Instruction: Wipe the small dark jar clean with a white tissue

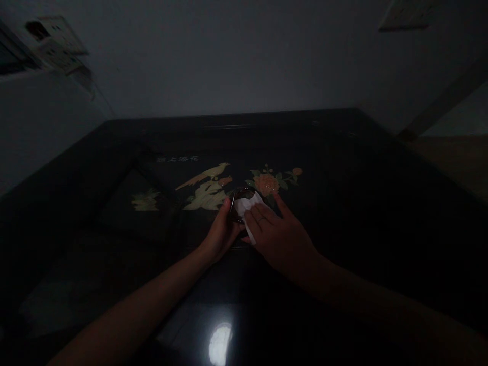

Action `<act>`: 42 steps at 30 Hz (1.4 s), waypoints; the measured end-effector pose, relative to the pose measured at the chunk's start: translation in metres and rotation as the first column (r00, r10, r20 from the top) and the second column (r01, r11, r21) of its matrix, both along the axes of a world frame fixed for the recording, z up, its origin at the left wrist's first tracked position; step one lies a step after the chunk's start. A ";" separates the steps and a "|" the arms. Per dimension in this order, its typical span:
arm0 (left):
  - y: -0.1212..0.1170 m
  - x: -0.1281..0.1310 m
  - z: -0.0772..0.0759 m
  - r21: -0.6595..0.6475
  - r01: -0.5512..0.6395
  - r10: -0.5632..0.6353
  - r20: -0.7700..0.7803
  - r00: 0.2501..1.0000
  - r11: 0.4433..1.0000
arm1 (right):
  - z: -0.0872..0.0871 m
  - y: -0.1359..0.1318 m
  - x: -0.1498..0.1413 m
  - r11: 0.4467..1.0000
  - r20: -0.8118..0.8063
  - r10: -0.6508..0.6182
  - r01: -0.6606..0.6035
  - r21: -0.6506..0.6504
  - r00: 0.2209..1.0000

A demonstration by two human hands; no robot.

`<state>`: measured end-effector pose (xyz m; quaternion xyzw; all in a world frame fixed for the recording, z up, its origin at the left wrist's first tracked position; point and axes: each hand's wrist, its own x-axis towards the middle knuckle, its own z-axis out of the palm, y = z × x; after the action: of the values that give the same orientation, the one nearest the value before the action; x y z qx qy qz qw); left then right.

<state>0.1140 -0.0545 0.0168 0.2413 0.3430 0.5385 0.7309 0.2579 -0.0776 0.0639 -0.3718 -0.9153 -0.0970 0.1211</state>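
Head view: just nearer-left of the painted flower (266, 185), the left hand's (223, 229) fingers grip a shiny bowl (245, 193) and the right hand's (284, 235) hold white tissue (246, 205) against it; a slackened grip could drop it.

White tissue (244, 204) partly covers a shiny round bowl (233, 208).

Inscription (177, 158): one line of four Chinese characters, pale, set horizontally on the dark, glossy tabletop (343, 239), up and to the left of the decorative bird (206, 175). Second character, 上, and fourth, 花, legible; first and third blurred in the dim light, the whole probably 錦上添花. Reads left to right, upright to the viewer.
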 end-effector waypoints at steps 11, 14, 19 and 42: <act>0.000 0.000 0.000 0.053 0.022 -0.024 0.035 0.999 0.998 | -0.015 0.018 0.004 0.992 -0.072 0.065 -0.073 -0.102 0.995; -0.002 -0.001 0.002 0.055 0.011 -0.013 0.030 0.999 0.998 | -0.012 0.022 0.006 0.978 -0.085 0.132 -0.144 -0.154 0.988; -0.002 -0.001 0.002 0.032 0.036 -0.037 0.045 0.998 0.999 | -0.003 0.025 0.009 0.940 -0.113 0.206 -0.229 -0.253 0.972; -0.004 0.004 0.007 0.001 -0.064 0.064 0.006 0.998 0.998 | -0.018 0.016 -0.006 0.999 -0.120 0.023 -0.027 -0.033 0.992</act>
<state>0.1179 -0.0583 0.0240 0.2292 0.3481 0.5624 0.7141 0.2522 -0.0621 0.0454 -0.3675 -0.9124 -0.0572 0.1707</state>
